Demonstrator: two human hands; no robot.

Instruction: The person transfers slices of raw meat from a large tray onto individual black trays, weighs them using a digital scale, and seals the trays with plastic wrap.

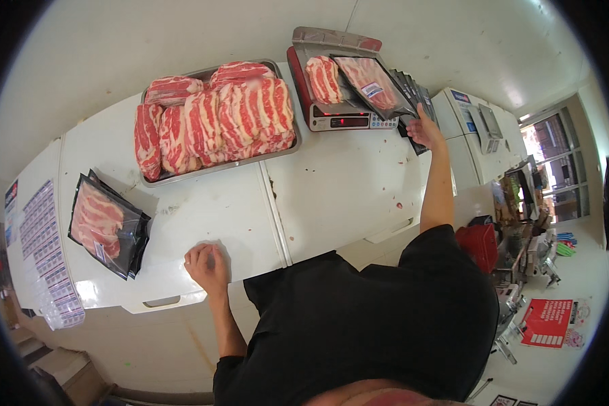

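My right hand grips the lower right corner of a clear-and-black plastic bag of sliced bacon. The bag bears a label and lies slanted over the pan of a red digital scale. Beside it on the pan is an unwrapped stack of bacon slices. My left hand rests near the front edge of the white chest freezer lid, fingers curled, with nothing visible in it. Left of that hand lie filled bags of bacon, one on another. A metal tray holds several stacks of raw sliced bacon.
Flat black bags are fanned out behind my right hand. A sheet of printed labels hangs over the left front edge. Meat scraps dot the lid. Another scale and a red basket stand to the right.
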